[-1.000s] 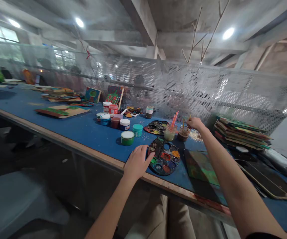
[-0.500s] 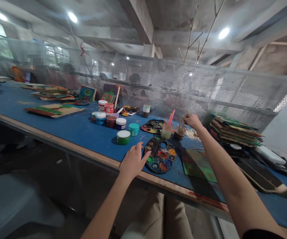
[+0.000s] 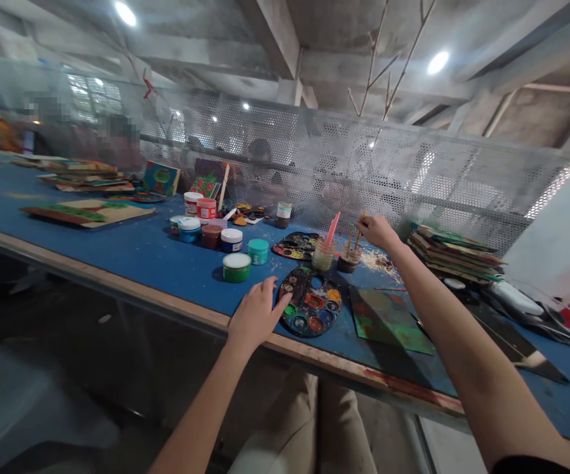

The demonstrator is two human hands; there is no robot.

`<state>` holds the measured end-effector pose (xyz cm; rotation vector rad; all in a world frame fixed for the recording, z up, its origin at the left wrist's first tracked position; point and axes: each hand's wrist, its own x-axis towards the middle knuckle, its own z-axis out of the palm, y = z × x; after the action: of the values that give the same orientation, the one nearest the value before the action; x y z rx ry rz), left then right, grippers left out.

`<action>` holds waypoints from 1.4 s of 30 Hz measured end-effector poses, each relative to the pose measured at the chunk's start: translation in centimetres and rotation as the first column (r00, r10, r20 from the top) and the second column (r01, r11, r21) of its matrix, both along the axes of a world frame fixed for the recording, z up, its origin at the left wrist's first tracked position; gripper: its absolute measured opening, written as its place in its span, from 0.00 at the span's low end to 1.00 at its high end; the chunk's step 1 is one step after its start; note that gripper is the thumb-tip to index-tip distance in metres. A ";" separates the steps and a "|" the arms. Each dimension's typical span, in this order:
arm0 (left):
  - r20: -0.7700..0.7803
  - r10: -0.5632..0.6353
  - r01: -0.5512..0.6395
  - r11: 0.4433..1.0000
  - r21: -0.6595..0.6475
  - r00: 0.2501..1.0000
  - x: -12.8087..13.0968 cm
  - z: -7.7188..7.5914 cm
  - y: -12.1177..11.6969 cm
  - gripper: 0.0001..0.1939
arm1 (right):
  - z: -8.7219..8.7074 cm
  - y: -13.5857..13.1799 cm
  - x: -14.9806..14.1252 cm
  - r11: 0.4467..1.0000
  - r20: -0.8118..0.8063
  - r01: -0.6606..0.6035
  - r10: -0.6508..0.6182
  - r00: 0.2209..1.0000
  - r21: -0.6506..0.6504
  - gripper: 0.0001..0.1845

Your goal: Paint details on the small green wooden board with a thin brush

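Observation:
My right hand (image 3: pixel 378 232) is closed round the upper end of a paintbrush (image 3: pixel 359 236), whose lower end is down in a glass jar of dark liquid (image 3: pixel 348 263). Another brush handle stands in that jar. My left hand (image 3: pixel 255 313) rests at the table edge with its fingers apart, the thumb at the left rim of a round black paint palette (image 3: pixel 309 304). Several wells of the palette hold orange, green, blue and red paint. A green painted board (image 3: pixel 391 320) lies right of the palette, partly behind my right forearm. A second jar (image 3: pixel 323 255) holds pink sticks.
Several paint pots, among them a green one (image 3: pixel 236 268) and a teal one (image 3: pixel 258 251), stand left of the palettes. A stack of boards (image 3: pixel 455 253) is at the right. Behind the blue table (image 3: pixel 186 270) rises a perforated metal screen (image 3: pixel 309 151).
The view has swung slightly right, so everything sits a little further left. My right hand still holds the brush in the dark jar; my left hand stays beside the palette.

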<state>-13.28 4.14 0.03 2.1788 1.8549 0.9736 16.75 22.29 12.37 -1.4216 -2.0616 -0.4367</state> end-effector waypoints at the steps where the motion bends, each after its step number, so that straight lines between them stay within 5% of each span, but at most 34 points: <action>1: -0.003 0.003 -0.003 1.000 0.001 1.000 0.0 0.0 0.0 0.28 | 0.1 -0.1 0.0 1.000 -0.001 -0.008 0.008 1.000 0.011 0.14; 8: -0.044 -0.022 0.023 0.999 0.026 0.999 -0.1 0.0 0.1 0.26 | -0.2 -5.0 4.5 0.975 -0.101 0.003 0.020 0.995 0.223 0.17; 12: -0.051 -0.052 0.055 0.998 0.044 0.997 -0.1 -0.1 0.5 0.26 | -5.2 -12.3 11.9 0.923 -0.168 0.005 0.064 0.984 0.384 0.16; 16: -0.032 -0.061 0.063 0.996 0.062 0.998 -0.1 -0.1 0.9 0.27 | -11.3 -19.8 19.9 0.963 -0.151 0.050 -0.009 0.988 0.264 0.17; 20: -0.017 -0.067 0.068 0.996 0.058 0.998 -0.1 0.0 1.4 0.29 | -14.5 -24.0 24.5 0.972 -0.262 0.193 -0.153 0.953 0.133 0.19; 23: -0.022 -0.072 0.073 0.996 0.048 0.997 -0.2 0.0 1.6 0.30 | -15.5 -24.5 25.4 0.972 -0.305 0.224 -0.191 0.933 0.076 0.21; 29: -0.040 -0.067 0.068 0.997 0.037 0.997 -0.1 0.1 1.7 0.32 | -15.8 -24.5 24.6 0.963 -0.313 0.194 -0.128 0.941 0.188 0.18; 36: -0.055 -0.147 0.151 0.984 0.098 0.988 -0.1 0.5 1.4 0.38 | -15.2 -25.8 24.1 0.833 -0.344 0.286 -0.123 0.931 0.474 0.16; 42: -0.060 -0.303 0.309 0.928 0.207 0.951 0.4 0.5 0.7 0.41 | -14.9 -25.6 23.4 0.871 -0.338 0.276 -0.138 0.931 0.406 0.16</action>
<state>-12.92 4.84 0.55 2.5169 1.4113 1.1225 40.16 -3.33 -2.55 -1.3311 -1.4496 -0.6907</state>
